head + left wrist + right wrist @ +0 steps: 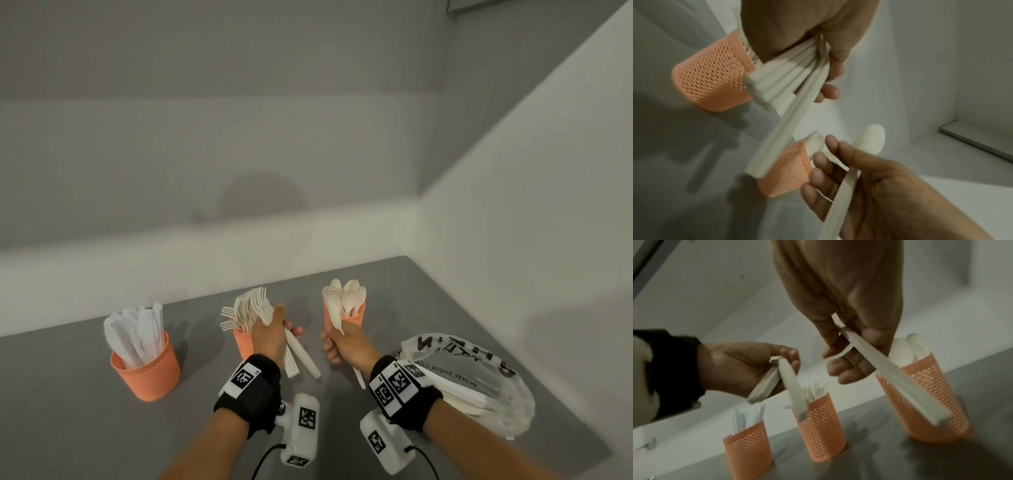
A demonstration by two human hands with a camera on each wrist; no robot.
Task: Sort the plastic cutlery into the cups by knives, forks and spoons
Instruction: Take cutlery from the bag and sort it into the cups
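Observation:
Three orange mesh cups stand in a row on the grey table: the knife cup on the left, the fork cup in the middle, the spoon cup on the right. My left hand grips a bundle of white cutlery in front of the fork cup, handles down; a spoon bowl shows at its top. My right hand holds a single spoon just in front of the spoon cup, bowl up. In the right wrist view its handle slants across the spoon cup.
A crumpled clear plastic bag with printed letters and more white cutlery inside lies at the right, by my right wrist. White walls close the table at the back and right. The table's front edge runs below my forearms.

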